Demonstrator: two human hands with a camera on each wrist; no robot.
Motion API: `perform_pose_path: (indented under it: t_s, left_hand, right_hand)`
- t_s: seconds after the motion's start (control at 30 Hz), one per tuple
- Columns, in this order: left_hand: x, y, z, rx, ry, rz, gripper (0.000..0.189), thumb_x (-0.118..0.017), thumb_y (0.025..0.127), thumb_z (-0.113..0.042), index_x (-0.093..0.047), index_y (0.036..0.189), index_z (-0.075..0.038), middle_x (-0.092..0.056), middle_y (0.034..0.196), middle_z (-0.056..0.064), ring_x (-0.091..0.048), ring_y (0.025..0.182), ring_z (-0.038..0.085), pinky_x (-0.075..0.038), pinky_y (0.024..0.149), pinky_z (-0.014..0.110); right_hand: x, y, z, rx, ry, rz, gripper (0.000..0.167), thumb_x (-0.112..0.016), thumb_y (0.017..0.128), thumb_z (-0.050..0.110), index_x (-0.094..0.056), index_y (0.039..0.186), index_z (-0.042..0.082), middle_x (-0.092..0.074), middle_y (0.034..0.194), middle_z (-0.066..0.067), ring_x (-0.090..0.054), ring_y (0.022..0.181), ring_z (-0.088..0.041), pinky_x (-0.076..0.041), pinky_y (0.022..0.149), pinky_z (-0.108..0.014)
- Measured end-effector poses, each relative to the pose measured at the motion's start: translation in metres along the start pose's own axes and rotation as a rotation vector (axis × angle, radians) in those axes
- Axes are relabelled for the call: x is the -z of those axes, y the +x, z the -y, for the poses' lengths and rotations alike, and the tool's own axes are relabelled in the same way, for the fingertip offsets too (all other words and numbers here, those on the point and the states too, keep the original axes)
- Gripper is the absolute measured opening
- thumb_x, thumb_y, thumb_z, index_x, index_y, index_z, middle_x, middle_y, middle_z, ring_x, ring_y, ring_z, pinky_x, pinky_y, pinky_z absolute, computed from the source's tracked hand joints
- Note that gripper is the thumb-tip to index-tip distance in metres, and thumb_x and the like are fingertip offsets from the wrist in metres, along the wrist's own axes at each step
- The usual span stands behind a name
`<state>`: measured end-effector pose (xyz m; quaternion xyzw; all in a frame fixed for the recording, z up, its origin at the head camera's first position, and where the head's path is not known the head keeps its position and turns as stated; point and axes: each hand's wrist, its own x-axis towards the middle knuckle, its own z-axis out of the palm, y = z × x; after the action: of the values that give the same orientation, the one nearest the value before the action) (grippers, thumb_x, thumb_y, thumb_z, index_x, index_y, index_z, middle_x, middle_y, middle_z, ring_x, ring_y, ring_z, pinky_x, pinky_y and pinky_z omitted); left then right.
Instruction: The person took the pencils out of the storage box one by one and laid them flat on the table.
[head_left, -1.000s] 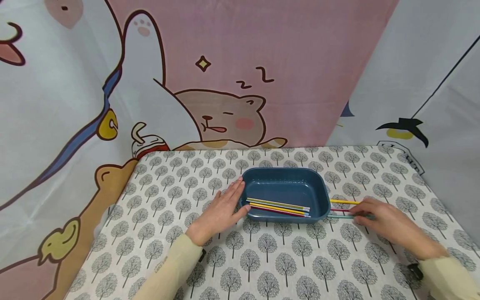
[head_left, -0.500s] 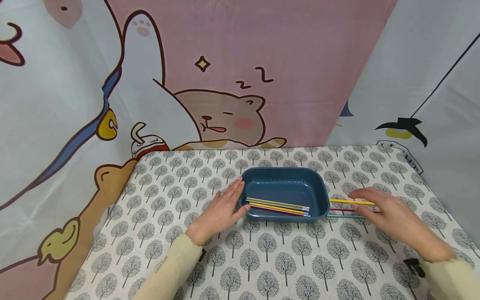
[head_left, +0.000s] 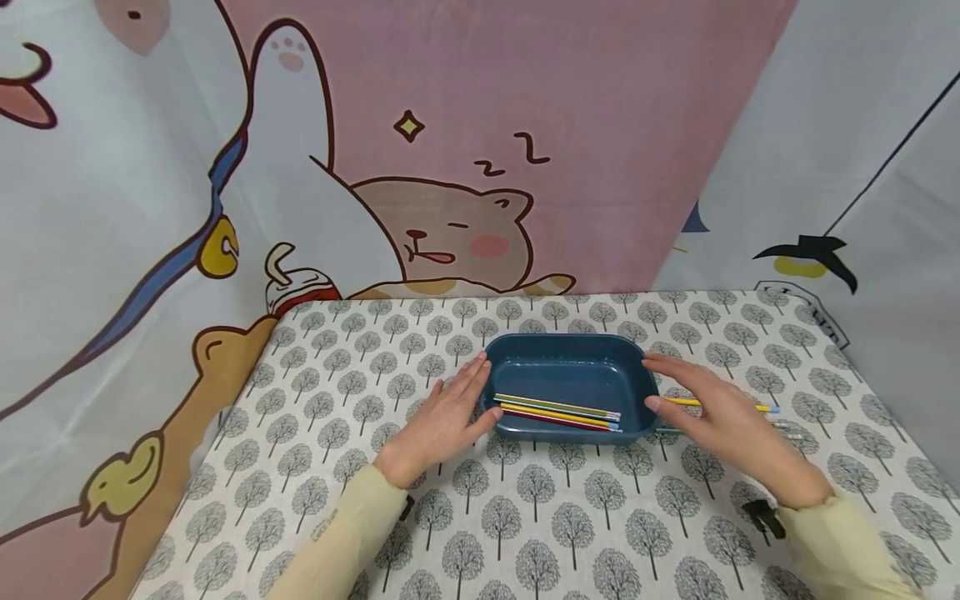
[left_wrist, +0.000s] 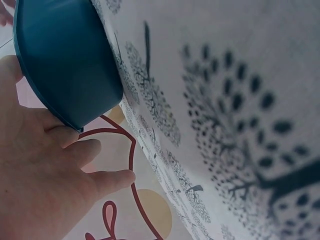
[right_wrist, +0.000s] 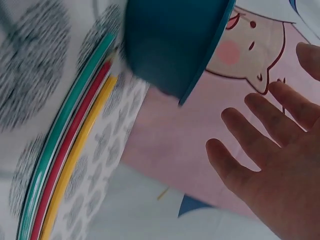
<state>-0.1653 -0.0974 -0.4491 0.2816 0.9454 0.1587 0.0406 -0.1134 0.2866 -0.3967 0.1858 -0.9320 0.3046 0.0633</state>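
A dark blue rectangular plastic basin (head_left: pixel 562 379) stands mid-table, with several pencils (head_left: pixel 558 411) lying along its near side. My left hand (head_left: pixel 438 423) rests its fingers on the basin's left rim; in the left wrist view these fingers (left_wrist: pixel 57 134) look mostly straight. At the right end, my right hand (head_left: pixel 726 418) is spread with nothing held, its fingertips close to the rim. The right wrist view shows a gap between that hand (right_wrist: pixel 280 165) and the basin. Green (right_wrist: pixel 65 112), red (right_wrist: pixel 75 124) and yellow (right_wrist: pixel 82 142) pencils lie side by side on the cloth, partly hidden under the hand in the head view.
A white tablecloth (head_left: pixel 540 517) printed with dark trees covers the table. Behind the table's far edge hangs a cartoon-printed fabric backdrop (head_left: pixel 600 167), which also runs along both sides.
My right hand has let go of the pencils, lifted off them, and moved left to the basin's right rim with fingers spreading. The left hand and basin have stayed put.
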Motion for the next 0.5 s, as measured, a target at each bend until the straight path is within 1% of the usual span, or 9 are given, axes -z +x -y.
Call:
perform_pose_path:
  t_s: [0.07, 0.13, 0.2, 0.3, 0.37, 0.43, 0.5]
  left_hand:
    - [0.000, 0.000, 0.000, 0.000, -0.003, -0.001, 0.081, -0.038, 0.108, -0.058, -0.012, 0.167, -0.009, -0.005, 0.174, 0.004, -0.016, 0.158, 0.027, -0.026, 0.120, 0.065]
    - [0.001, 0.000, -0.001, 0.003, -0.008, -0.002, 0.080, -0.039, 0.108, -0.058, -0.012, 0.167, -0.010, -0.005, 0.174, 0.003, -0.015, 0.158, 0.025, -0.026, 0.120, 0.064]
    - [0.001, 0.000, -0.001, 0.006, -0.015, -0.003, 0.080, -0.041, 0.108, -0.056, -0.013, 0.167, -0.010, -0.004, 0.174, 0.002, -0.013, 0.158, 0.024, -0.026, 0.120, 0.064]
    - [0.000, 0.001, -0.001, 0.011, -0.011, 0.000, 0.080, -0.042, 0.108, -0.055, -0.013, 0.167, -0.010, -0.001, 0.173, 0.000, -0.012, 0.158, 0.022, -0.026, 0.120, 0.063]
    - [-0.001, 0.001, -0.001, 0.012, -0.009, 0.000, 0.080, -0.042, 0.108, -0.055, -0.012, 0.167, -0.010, 0.000, 0.173, -0.001, -0.011, 0.158, 0.022, -0.025, 0.120, 0.063]
    - [-0.001, 0.001, -0.001, 0.013, -0.008, -0.001, 0.080, -0.043, 0.108, -0.054, -0.012, 0.167, -0.010, 0.001, 0.173, -0.001, -0.011, 0.158, 0.022, -0.025, 0.121, 0.063]
    - [-0.001, 0.002, -0.001, 0.012, -0.009, -0.006, 0.080, -0.043, 0.108, -0.054, -0.013, 0.167, -0.009, 0.000, 0.173, -0.001, -0.013, 0.158, 0.023, -0.025, 0.120, 0.063]
  right_hand:
    - [-0.005, 0.005, 0.004, 0.004, 0.019, 0.006, 0.055, -0.070, 0.101, 0.030, -0.054, 0.151, 0.012, -0.048, 0.158, -0.013, -0.045, 0.141, -0.045, -0.044, 0.101, -0.070]
    - [-0.011, 0.010, 0.007, 0.031, 0.034, 0.011, 0.055, -0.068, 0.102, 0.029, -0.051, 0.152, 0.012, -0.047, 0.158, -0.014, -0.045, 0.141, -0.046, -0.046, 0.099, -0.069]
    - [-0.017, 0.014, 0.009, 0.041, 0.049, 0.013, 0.057, -0.067, 0.103, 0.029, -0.049, 0.155, 0.013, -0.045, 0.160, -0.012, -0.044, 0.142, -0.045, -0.047, 0.100, -0.068]
    - [-0.026, 0.020, 0.013, 0.044, 0.074, 0.028, 0.061, -0.066, 0.104, 0.032, -0.043, 0.159, 0.019, -0.040, 0.164, -0.009, -0.042, 0.144, -0.044, -0.044, 0.104, -0.067]
    - [-0.031, 0.024, 0.015, 0.033, 0.090, 0.043, 0.064, -0.065, 0.104, 0.035, -0.039, 0.161, 0.022, -0.036, 0.166, -0.007, -0.040, 0.146, -0.043, -0.041, 0.107, -0.068]
    - [-0.037, 0.028, 0.018, 0.028, 0.100, 0.059, 0.065, -0.063, 0.105, 0.038, -0.036, 0.163, 0.023, -0.034, 0.167, -0.007, -0.039, 0.146, -0.042, -0.039, 0.108, -0.068]
    - [-0.042, 0.032, 0.020, 0.031, 0.103, 0.070, 0.066, -0.062, 0.105, 0.040, -0.036, 0.163, 0.022, -0.033, 0.168, -0.008, -0.041, 0.146, -0.041, -0.041, 0.108, -0.067]
